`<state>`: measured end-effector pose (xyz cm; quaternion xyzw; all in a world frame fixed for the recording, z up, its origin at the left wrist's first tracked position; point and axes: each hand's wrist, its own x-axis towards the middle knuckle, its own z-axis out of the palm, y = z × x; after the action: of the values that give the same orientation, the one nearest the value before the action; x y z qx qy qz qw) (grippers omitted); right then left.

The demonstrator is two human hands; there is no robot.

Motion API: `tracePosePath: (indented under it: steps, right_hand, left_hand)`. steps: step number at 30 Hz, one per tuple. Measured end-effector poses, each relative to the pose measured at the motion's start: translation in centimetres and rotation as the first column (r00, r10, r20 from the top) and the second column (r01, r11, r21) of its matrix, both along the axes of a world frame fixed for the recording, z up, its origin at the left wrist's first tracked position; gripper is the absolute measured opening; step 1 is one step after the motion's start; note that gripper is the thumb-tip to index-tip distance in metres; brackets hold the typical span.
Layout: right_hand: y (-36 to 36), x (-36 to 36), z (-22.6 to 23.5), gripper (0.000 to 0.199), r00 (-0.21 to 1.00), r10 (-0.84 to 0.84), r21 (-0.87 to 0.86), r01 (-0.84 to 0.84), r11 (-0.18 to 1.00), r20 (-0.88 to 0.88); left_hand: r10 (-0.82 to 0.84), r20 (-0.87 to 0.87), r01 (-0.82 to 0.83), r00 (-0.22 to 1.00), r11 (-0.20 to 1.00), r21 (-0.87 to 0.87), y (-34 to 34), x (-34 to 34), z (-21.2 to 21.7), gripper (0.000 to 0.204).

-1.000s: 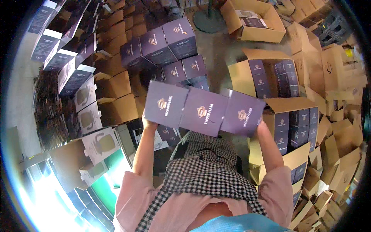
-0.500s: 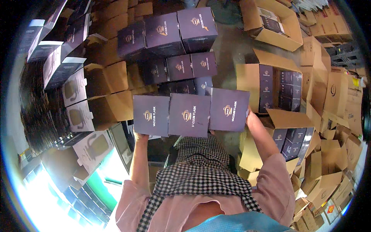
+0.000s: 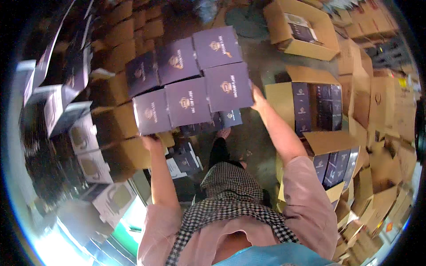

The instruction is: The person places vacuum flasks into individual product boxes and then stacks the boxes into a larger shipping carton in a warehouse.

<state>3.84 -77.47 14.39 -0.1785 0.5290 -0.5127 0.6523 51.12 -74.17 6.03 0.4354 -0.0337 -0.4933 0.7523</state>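
A row of three dark purple boxes is squeezed between my two hands, its middle box (image 3: pixel 188 103) pressed by the ones on either side. My left hand (image 3: pixel 151 142) grips the lower corner of the left end box (image 3: pixel 151 113). Against the outer side of the right end box (image 3: pixel 227 87), my right hand (image 3: pixel 258 98) is closed, fingers partly hidden. Just beyond the held row stand three similar purple boxes (image 3: pixel 176 62) on a stack. The held row borders them and covers much of the stack beneath; whether they touch, I cannot tell.
On the right stand open brown cartons (image 3: pixel 279 104) holding dark boxes. Another open carton (image 3: pixel 306 46) lies at the far right. White and dark printed boxes (image 3: pixel 84 135) line the left side. Near my feet is a flattened dark-and-white box (image 3: pixel 184 159).
Both hands have carried the row of three boxes away from my body and to the left, up against the far stack. The row now tilts, with its right end farther away.
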Motion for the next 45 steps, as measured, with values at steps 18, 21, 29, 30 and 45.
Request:
tracePosePath:
  steps: [18, 21, 29, 30, 45]
  right_hand:
    - [6.4, 2.0, -3.3, 0.051, 0.884, -0.441, 0.028, 0.45, 0.893, -0.154]
    - [15.0, 2.4, -3.4, 0.054, 0.844, -0.307, -0.004, 0.34, 0.94, -0.44]
    - [42.3, -2.8, -7.0, 0.042, 0.71, 0.021, 0.103, 0.073, 0.992, -0.704]
    - [46.4, -3.1, -7.4, 0.042, 0.735, -0.039, 0.13, 0.172, 0.977, -0.677]
    - [82.4, 15.0, -10.3, 0.043, 0.076, -0.786, 0.315, 0.936, -0.155, -0.614]
  left_hand:
    - [-0.224, -0.603, 0.424, 0.766, 0.881, 0.211, 6.5, -19.9, 6.3, 0.065]
    - [-0.592, -0.452, 0.736, 0.667, 0.618, 0.277, 9.8, -13.7, -4.7, 0.052]
    - [-0.986, -0.05, 0.687, -0.161, -0.148, 0.712, 14.5, -22.2, -3.0, 0.042]
    - [-0.955, -0.027, 0.628, -0.295, -0.215, 0.748, 15.5, -24.5, -2.2, 0.04]
    - [0.563, -0.122, -0.372, -0.818, -0.355, 0.858, 48.0, -60.6, -10.1, 0.029]
